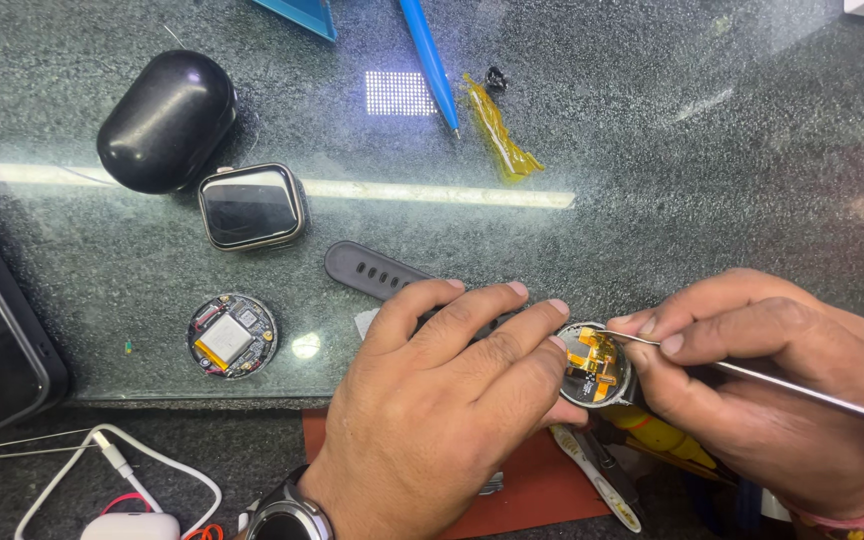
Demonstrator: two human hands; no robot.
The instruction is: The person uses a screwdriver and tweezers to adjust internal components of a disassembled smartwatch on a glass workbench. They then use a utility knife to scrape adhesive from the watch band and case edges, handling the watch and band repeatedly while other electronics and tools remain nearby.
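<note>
head view, left fingers (512, 325) gripping round watch case (595, 365) at glass edge, right fingers (652, 345) pinching metal probe (802, 388)

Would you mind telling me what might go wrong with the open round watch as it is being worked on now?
The thin metal tool in the right hand rests on the yellow ribbon cable inside the round watch; a slip might tear it. The left hand pinches only the rim, so the watch may twist. It sits near the glass edge.

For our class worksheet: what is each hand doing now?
Left hand: holding the round watch case.
Right hand: closed on thin metal tool.
</note>
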